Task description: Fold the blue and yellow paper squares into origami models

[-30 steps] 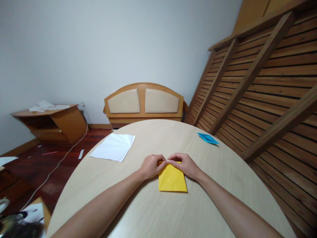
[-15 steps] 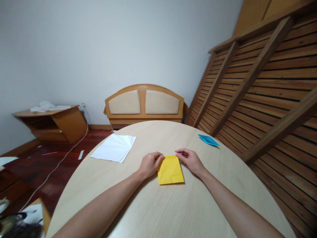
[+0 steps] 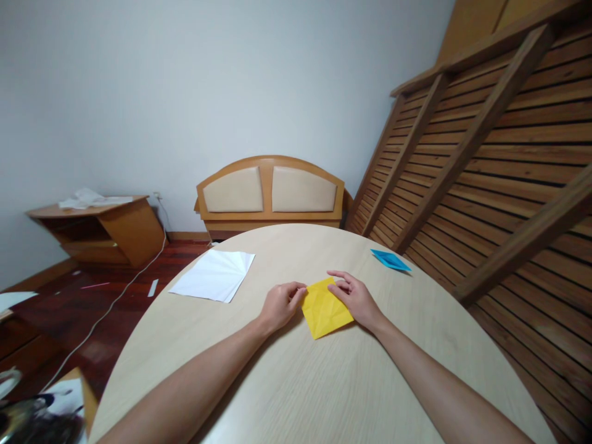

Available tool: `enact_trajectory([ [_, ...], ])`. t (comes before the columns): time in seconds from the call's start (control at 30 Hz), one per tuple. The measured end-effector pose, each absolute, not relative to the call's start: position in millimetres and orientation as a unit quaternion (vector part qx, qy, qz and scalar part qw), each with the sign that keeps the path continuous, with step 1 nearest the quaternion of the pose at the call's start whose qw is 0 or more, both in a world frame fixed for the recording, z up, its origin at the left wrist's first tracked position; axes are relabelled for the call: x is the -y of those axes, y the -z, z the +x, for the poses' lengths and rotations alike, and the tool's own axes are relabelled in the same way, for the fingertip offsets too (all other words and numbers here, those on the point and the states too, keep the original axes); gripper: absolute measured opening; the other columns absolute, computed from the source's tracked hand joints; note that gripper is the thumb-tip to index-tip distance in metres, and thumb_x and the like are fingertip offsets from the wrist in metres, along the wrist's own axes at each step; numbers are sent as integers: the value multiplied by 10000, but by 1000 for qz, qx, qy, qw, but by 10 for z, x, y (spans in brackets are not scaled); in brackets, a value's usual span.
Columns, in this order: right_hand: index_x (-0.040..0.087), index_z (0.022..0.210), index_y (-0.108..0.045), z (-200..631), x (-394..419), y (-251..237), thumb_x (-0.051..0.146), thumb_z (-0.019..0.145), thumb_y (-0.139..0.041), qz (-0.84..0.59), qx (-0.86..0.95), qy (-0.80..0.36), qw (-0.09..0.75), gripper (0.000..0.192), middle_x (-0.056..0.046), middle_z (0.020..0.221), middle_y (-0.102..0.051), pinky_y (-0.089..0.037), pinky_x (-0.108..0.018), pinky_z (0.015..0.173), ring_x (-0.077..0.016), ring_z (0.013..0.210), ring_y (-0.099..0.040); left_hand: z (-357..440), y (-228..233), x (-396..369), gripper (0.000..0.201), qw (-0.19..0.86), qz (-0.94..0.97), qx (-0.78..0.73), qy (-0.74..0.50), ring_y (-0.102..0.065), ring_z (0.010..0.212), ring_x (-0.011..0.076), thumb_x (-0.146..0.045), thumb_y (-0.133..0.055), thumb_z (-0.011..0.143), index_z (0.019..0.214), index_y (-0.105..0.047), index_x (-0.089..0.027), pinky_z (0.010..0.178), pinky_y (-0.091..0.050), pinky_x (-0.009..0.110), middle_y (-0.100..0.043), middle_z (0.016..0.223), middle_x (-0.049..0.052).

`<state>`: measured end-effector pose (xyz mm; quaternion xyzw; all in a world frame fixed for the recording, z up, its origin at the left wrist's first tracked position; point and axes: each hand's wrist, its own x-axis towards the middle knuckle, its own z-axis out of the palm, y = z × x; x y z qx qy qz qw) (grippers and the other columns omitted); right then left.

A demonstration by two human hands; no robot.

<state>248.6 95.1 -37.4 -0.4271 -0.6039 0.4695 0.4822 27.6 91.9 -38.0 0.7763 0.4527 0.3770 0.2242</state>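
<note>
A square of creased yellow paper (image 3: 327, 311) sits turned at an angle in front of me. My left hand (image 3: 283, 305) is closed, its thumb and fingertips pinching the paper's upper left corner. At the upper right edge, my right hand (image 3: 358, 301) has its thumb on top of the sheet and other fingers behind it, while the index finger reaches out past the edge. Beyond my left hand lies a creased white sheet (image 3: 213, 275). To the far right is a folded blue paper piece (image 3: 391, 260).
All the paper lies on a round pale wooden table (image 3: 296, 388). Behind it stands a headboard (image 3: 267, 161) against the wall. A slatted wooden frame (image 3: 462, 166) leans at the right. A low cabinet (image 3: 129, 231) and a white cable (image 3: 115, 302) are at the left.
The yellow paper has turned counterclockwise, from nearly straight to tilted. My right thumb has come onto its upper edge, and the index finger has lifted away. The left hand stays at its corner.
</note>
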Motion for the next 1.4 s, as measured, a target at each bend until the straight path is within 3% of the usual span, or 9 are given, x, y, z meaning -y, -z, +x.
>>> enact_trajectory([
  [0.23, 176, 983, -701, 2475, -963, 430, 475, 830, -676, -429, 645, -442, 452, 337, -76, 931, -750, -526, -324, 723, -234, 856, -689, 277, 399, -899, 286, 244, 787, -451, -343, -663, 692, 170, -356, -521, 927, 926, -747, -181, 623, -459, 241, -752, 819, 44],
  [0.33, 191, 1011, -730, 2452, -940, 438, 450, 871, -639, -426, 680, -409, 435, 308, -73, 1001, -748, -525, -326, 784, -235, 923, -681, 281, 400, -898, 310, 247, 792, -449, -332, -663, 689, 170, -372, -507, 936, 920, -752, -181, 625, -454, 244, -756, 822, 45],
  [0.5, 184, 1197, -670, 2438, -933, 464, 452, 887, -625, -416, 670, -433, 436, 412, -86, 1052, -739, -541, -320, 745, -229, 894, -687, 283, 415, -935, 330, 237, 765, -479, -360, -656, 694, 167, -377, -490, 943, 911, -742, -167, 617, -445, 240, -750, 824, 48],
  [0.6, 178, 1215, -659, 2446, -945, 475, 464, 890, -623, -407, 667, -445, 439, 433, -91, 1059, -740, -546, -326, 752, -227, 875, -691, 269, 430, -971, 336, 225, 745, -496, -384, -651, 704, 167, -381, -479, 948, 915, -736, -166, 630, -452, 241, -745, 826, 50],
  [0.97, 158, 1015, -725, 2481, -970, 437, 493, 884, -617, -430, 671, -409, 444, 376, -90, 960, -746, -512, -331, 763, -249, 897, -684, 252, 427, -998, 315, 223, 719, -519, -403, -664, 738, 178, -366, -475, 953, 953, -734, -185, 646, -452, 251, -756, 871, 44],
  [1.1, 156, 1054, -705, 2491, -955, 432, 519, 883, -599, -439, 663, -424, 434, 415, -66, 836, -720, -488, -287, 614, -205, 742, -658, 238, 415, -1012, 312, 212, 724, -525, -394, -674, 783, 191, -364, -474, 957, 966, -734, -192, 678, -453, 262, -760, 910, 48],
  [1.2, 158, 1113, -680, 2502, -945, 428, 527, 879, -597, -455, 657, -427, 423, 445, -7, 667, -636, -407, -249, 489, -150, 561, -556, 227, 415, -1022, 312, 205, 725, -533, -385, -677, 804, 195, -369, -473, 960, 980, -733, -199, 684, -451, 263, -761, 937, 49],
  [1.3, 161, 1138, -671, 2511, -945, 425, 500, 885, -602, -453, 669, -408, 425, 428, 50, 570, -514, -371, -238, 479, -124, 508, -483, 224, 415, -1027, 314, 199, 720, -543, -383, -674, 792, 194, -369, -464, 965, 973, -730, -202, 665, -442, 261, -759, 933, 50],
  [1.4, 161, 1144, -674, 2519, -957, 427, 467, 887, -609, -448, 686, -383, 427, 405, 49, 591, -517, -387, -247, 512, -131, 541, -505, 222, 414, -1031, 309, 197, 711, -550, -392, -671, 785, 191, -362, -459, 969, 968, -721, -197, 663, -437, 260, -756, 914, 49],
])
